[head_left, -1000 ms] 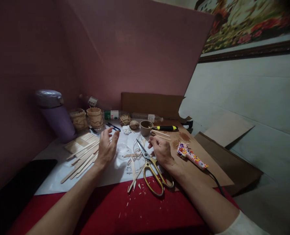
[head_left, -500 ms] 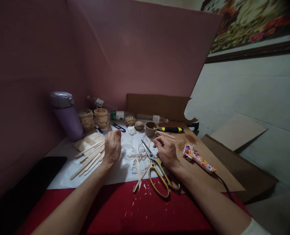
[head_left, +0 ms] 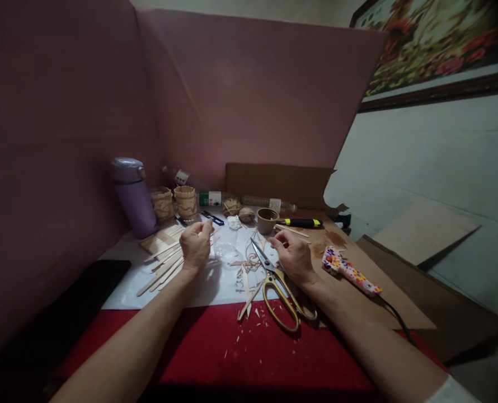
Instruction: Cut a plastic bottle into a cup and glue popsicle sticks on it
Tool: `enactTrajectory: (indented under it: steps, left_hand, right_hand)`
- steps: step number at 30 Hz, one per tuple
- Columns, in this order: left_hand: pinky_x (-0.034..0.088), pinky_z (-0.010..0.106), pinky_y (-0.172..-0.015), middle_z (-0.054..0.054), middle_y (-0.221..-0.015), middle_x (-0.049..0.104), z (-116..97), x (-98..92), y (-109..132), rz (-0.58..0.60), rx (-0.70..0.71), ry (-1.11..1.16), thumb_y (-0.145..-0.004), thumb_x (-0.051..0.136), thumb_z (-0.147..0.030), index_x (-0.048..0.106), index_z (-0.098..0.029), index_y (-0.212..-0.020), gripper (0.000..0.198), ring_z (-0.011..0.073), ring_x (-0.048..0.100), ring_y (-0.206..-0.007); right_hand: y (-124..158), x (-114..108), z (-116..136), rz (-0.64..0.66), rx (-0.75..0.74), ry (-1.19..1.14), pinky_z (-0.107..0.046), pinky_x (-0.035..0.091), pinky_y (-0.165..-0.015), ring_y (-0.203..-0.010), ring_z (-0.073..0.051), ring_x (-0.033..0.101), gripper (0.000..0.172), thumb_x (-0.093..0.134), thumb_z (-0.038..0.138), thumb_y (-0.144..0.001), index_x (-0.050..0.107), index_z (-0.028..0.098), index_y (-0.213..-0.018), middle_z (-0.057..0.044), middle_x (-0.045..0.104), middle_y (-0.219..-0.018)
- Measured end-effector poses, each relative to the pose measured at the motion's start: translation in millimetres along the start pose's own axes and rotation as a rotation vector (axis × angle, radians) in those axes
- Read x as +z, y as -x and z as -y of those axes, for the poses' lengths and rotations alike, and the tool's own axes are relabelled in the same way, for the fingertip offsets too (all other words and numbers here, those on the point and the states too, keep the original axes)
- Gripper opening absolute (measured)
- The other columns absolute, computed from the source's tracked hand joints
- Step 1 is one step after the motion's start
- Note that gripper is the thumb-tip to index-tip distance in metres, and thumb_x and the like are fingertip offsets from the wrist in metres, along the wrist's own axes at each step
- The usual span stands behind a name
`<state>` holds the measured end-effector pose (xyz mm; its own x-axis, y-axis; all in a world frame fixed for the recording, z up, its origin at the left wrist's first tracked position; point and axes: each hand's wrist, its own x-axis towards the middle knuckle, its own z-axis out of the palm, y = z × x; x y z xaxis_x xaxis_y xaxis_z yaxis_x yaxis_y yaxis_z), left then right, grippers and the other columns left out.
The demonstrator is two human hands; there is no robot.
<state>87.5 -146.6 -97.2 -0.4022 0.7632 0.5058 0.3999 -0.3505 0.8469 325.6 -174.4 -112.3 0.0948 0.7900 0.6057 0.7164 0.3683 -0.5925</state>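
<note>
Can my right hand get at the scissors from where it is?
Likely yes: the right hand is close beside the scissors and nothing visible lies on top of them, though I can't tell whether that hand holds something small.

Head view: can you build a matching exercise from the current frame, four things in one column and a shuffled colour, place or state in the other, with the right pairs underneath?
Things
1. Scissors
2. Glue gun
3. Flask
4. Wooden sticks

Descriptions
A. Purple body
B. Spread in a loose fan beside the left hand
C. Gold-coloured handles
D. Covered in a bright flower pattern

Right pairs: 1-C, 2-D, 3-A, 4-B
</note>
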Motion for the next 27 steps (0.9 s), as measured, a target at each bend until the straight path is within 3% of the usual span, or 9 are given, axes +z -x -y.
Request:
enactTrajectory:
  steps: [4,8,12,14,23,27]
  left_hand:
    - [0.04,0.032,-0.066,0.002,-0.056,0.058,1.3,0.7,-1.6,-0.049,-0.037,-0.03,-0.085,0.048,-0.051,0.055,-0.024,-0.054,0.042,0.0203,0.054,-0.062]
    - [0.043,0.034,-0.071,0.005,-0.065,0.061,4.6,4.4,-4.5,-0.078,-0.082,-0.02,-0.087,0.043,-0.039,0.051,-0.025,-0.059,0.033,0.0226,0.057,-0.069]
    - [0.045,0.033,-0.077,0.004,-0.075,0.064,7.5,7.6,-4.7,-0.065,-0.068,0.017,-0.078,0.046,-0.027,0.054,-0.024,-0.072,0.01,0.0222,0.06,-0.078]
    - [0.045,0.032,-0.078,0.002,-0.076,0.065,9.1,8.7,-4.4,-0.039,-0.062,0.037,-0.072,0.046,-0.023,0.056,-0.023,-0.074,0.01,0.0216,0.061,-0.08]
    - [0.043,0.03,-0.069,0.003,-0.069,0.062,15.6,15.5,0.6,0.05,-0.12,0.081,-0.074,0.047,-0.029,0.059,-0.021,-0.067,0.016,0.0209,0.058,-0.071]
    - [0.042,0.029,-0.064,0.004,-0.066,0.059,17.8,17.9,3.1,0.085,-0.161,0.105,-0.082,0.046,-0.04,0.055,-0.021,-0.064,0.027,0.0198,0.056,-0.067]
  right_hand:
    - [-1.1,-1.0,-3.1,0.023,-0.028,-0.005,-0.028,0.04,-0.057,-0.059,-0.019,0.063,0.026,0.051,0.04,-0.091,0.06,0.023,-0.074,-0.003,0.07,-0.07]
    - [-1.1,-2.7,-4.1,0.033,-0.043,0.004,-0.027,0.037,-0.053,-0.054,-0.017,0.062,0.043,0.044,0.049,-0.095,0.058,0.023,-0.065,-0.003,0.068,-0.064]
    - [-0.4,-1.7,-4.2,0.075,-0.035,-0.033,-0.026,0.037,-0.051,-0.052,-0.016,0.062,0.05,0.04,0.054,-0.096,0.058,0.023,-0.061,-0.003,0.068,-0.062]
    - [-0.2,-0.6,-4.8,0.093,-0.018,-0.047,-0.026,0.037,-0.05,-0.05,-0.016,0.061,0.051,0.04,0.056,-0.096,0.058,0.022,-0.061,-0.003,0.068,-0.06]
    - [-2.2,1.4,-10.0,0.112,0.086,-0.118,-0.025,0.041,-0.048,-0.047,-0.015,0.061,0.057,0.039,0.065,-0.093,0.062,0.021,-0.066,-0.003,0.068,-0.059]
    - [-2.4,4.9,-14.0,0.114,0.138,-0.174,-0.025,0.042,-0.045,-0.043,-0.015,0.06,0.059,0.04,0.069,-0.091,0.063,0.02,-0.068,-0.003,0.068,-0.059]
